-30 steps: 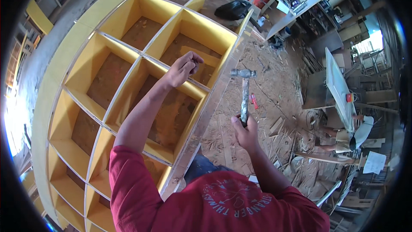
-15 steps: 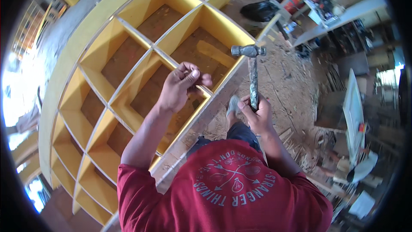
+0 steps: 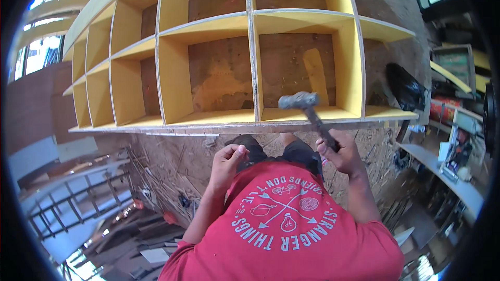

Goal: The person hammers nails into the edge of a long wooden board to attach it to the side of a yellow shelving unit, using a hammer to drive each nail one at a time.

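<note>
My right hand (image 3: 341,151) is wrapped round the dark lower handle of a hammer (image 3: 299,100), whose grey metal head points up and left. The hammer is raised in front of the near edge of a large yellow wooden grid frame (image 3: 254,67) and overlaps one of its compartments in view. My left hand (image 3: 227,161) is held in front of my body, below that edge and apart from it. Its fingers are curled against the thumb; whatever may be between them is too small to make out.
The frame's compartments rest over a brown, paint-stained board (image 3: 221,73). A black plastic bag (image 3: 403,87) lies by its right end. A cluttered bench (image 3: 442,171) stands at right. Wood shavings and scraps (image 3: 166,177) litter the floor, with a dark metal grille (image 3: 83,203) at left.
My view and body have turned, so the frame now runs across in front of me. My left hand has come away from a divider of the frame. The hammer stays in my right hand.
</note>
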Tool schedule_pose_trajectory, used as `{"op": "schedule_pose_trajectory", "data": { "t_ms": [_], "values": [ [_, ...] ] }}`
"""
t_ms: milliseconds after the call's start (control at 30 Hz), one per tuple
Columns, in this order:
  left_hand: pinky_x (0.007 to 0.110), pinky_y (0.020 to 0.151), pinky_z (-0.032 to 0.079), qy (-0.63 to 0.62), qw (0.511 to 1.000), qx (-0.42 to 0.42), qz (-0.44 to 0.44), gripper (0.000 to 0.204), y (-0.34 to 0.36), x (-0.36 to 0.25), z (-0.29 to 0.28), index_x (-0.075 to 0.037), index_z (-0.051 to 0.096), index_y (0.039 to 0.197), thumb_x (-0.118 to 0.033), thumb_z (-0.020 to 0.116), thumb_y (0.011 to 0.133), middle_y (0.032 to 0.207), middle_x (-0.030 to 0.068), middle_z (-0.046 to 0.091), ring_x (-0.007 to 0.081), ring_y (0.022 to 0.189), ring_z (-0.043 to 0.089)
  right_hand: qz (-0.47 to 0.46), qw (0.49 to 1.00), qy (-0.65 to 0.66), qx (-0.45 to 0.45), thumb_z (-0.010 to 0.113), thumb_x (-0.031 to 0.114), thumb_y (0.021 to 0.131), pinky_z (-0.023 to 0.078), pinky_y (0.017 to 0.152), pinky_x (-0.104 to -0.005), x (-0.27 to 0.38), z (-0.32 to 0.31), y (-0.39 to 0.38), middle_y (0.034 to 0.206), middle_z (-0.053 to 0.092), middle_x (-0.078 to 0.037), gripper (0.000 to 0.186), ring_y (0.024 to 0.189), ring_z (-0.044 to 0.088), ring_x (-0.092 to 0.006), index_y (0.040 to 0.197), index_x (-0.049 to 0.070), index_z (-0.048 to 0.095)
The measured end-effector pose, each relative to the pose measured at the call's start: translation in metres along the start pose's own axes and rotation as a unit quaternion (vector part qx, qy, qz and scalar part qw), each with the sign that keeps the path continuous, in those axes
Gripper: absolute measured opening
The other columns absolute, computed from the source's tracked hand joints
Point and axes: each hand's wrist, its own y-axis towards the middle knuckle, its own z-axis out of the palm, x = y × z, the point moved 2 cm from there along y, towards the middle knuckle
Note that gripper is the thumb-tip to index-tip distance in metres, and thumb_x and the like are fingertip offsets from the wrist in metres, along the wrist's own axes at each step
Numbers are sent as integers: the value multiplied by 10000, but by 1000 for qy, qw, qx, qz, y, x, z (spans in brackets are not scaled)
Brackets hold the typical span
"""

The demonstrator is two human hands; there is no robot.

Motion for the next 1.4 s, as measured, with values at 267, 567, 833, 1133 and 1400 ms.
{"op": "schedule_pose_trajectory", "data": {
  "t_ms": [267, 567, 833, 1133, 1400],
  "values": [
    [255, 796, 530, 93, 992, -85, 21, 288, 18, 49, 14, 21, 781, 1119, -252, 741, 1036, 961, 51, 777, 83, 883, 668, -17, 958, -153, 243, 887, 242, 836, 532, 642, -383, -19, -1, 14, 780, 719, -158, 254, 682, 703, -280, 982, 73, 768],
    [303, 961, 540, 18, 998, -40, 50, 335, 77, 65, -2, 46, 732, 1241, -216, 731, 1032, 1151, 101, 788, 128, 1040, 710, 8, 916, -345, 203, 765, 422, 912, 579, 798, -492, -51, 11, 19, 938, 750, -206, 393, 902, 726, -420, 1104, 80, 765],
    [414, 889, 534, 230, 958, -19, 172, 274, 121, 66, 2, 7, 721, 1170, -150, 751, 947, 1050, 137, 753, 255, 997, 695, 170, 895, -383, 155, 738, 316, 953, 564, 825, -553, -84, 33, -11, 989, 750, -244, 357, 946, 715, -477, 1214, 100, 625],
    [447, 949, 536, 319, 923, -13, 215, 306, 162, 100, -6, -27, 721, 1200, -193, 763, 946, 1154, 187, 748, 353, 1093, 698, 139, 871, -459, 105, 757, 328, 945, 563, 788, -560, -72, 53, -6, 915, 744, -247, 376, 900, 720, -476, 1232, 123, 622],
    [487, 926, 547, 271, 940, -77, 194, 461, 157, 93, -3, -66, 716, 1245, -227, 869, 841, 1192, 185, 759, 420, 1125, 702, 81, 869, -477, 104, 707, 407, 961, 572, 847, -535, -63, 56, 2, 998, 763, -200, 346, 972, 728, -428, 1167, 129, 710]
  ]
}}
